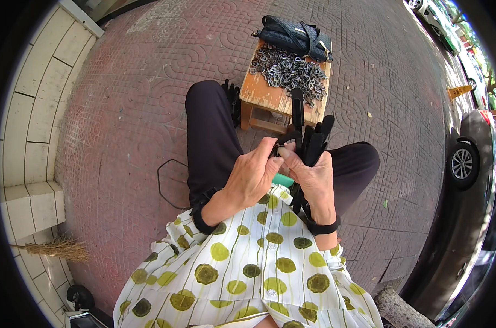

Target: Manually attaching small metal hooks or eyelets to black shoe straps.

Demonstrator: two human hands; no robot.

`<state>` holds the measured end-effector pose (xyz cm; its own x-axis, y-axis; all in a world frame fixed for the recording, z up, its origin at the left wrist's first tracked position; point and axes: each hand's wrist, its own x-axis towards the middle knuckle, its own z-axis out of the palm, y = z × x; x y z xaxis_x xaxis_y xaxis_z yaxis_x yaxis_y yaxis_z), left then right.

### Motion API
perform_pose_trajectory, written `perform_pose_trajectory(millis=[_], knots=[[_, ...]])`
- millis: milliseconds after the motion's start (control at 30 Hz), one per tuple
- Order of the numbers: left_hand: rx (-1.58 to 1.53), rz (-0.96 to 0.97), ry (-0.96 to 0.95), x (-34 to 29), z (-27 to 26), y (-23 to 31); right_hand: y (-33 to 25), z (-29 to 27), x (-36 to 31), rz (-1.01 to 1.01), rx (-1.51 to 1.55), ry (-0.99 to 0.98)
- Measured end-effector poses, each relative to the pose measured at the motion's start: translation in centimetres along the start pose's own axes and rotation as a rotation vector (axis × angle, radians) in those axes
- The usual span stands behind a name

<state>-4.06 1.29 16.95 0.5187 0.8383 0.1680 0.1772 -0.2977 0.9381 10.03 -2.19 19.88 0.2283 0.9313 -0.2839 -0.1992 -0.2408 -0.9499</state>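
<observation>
My left hand (249,176) and my right hand (312,177) meet above my lap, thumbs and fingertips pinched together. Between them they hold part of a black strap (297,109), whose long end rises towards the stool. The small dark piece at the fingertips is mostly covered, and I cannot tell if it is a metal buckle. A bunch of black straps (315,143) lies beside my right hand, over the right thigh. Ahead stands a wooden stool (253,93) bearing a heap of small metal buckles (291,71). Part of something green (282,180) shows below the hands.
A black handbag (294,37) rests on the stool's far end. More black straps (232,103) hang by my left knee. A thin black loop (159,180) lies on the paving. A straw broom (56,249) is by the tiled wall (37,115); parked cars (462,164) line the right.
</observation>
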Motion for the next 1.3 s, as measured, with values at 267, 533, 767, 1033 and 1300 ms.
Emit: perform_pose_trajectory(millis=[267,533,767,1033,1300], knots=[[0.076,-0.013,0.117,-0.2,0.8,-0.8,-0.1,-0.5,0.2,0.033,-0.004,-0.033],[0.181,0.015,0.145,-0.1,0.5,-0.3,0.1,-1.1,0.4,0.058,0.006,-0.084],[0.125,0.113,0.188,-0.2,1.3,-1.6,0.6,-1.7,0.8,0.111,0.062,-0.135],[0.232,0.139,0.197,-0.4,0.9,-1.6,0.5,-2.0,0.8,0.136,0.048,-0.162],[0.184,0.148,0.222,-0.4,1.7,-2.4,0.7,-1.6,0.6,0.181,0.181,-0.164]])
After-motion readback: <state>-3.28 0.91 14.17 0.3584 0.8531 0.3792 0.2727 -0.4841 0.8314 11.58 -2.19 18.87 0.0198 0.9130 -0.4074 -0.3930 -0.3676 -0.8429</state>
